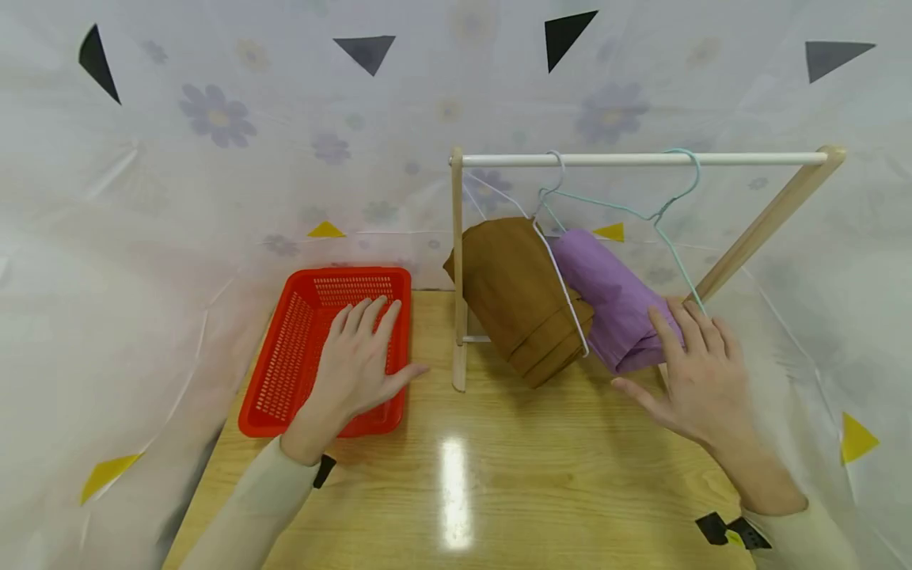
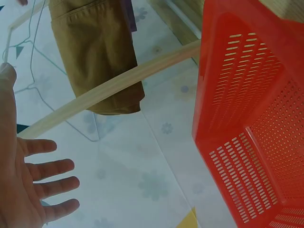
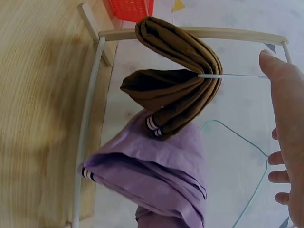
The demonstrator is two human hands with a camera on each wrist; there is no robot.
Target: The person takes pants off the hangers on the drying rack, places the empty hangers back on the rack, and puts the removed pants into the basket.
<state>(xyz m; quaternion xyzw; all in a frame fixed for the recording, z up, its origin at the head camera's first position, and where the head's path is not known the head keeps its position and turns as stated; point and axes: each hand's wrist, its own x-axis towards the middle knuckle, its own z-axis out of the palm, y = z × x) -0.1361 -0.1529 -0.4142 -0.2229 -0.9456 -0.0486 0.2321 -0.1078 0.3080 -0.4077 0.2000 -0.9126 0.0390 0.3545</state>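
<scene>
My left hand (image 1: 356,364) is over the red plastic basket (image 1: 251,412), its fingers extended and holding nothing. In the left wrist view, those fingers are apart from the basket wall (image 2: 225,71). My right hand (image 1: 701,388), fingers extended, is beside the lower right part of a folded purple garment (image 1: 606,289) and the low end of a teal wire hanger (image 1: 673,245); whether it touches either is unclear. To the left, folded brown trousers (image 1: 506,277) hang over a white wire hanger (image 1: 563,281). The right wrist view shows striped trim on both garments.
A small rack with wooden side posts (image 1: 458,317) and a white top rail (image 1: 613,160) stands on the wooden table (image 1: 541,475). Both hangers hook over the rail. Behind it hangs a flower-patterned sheet (image 1: 285,119) with black, grey and yellow triangles.
</scene>
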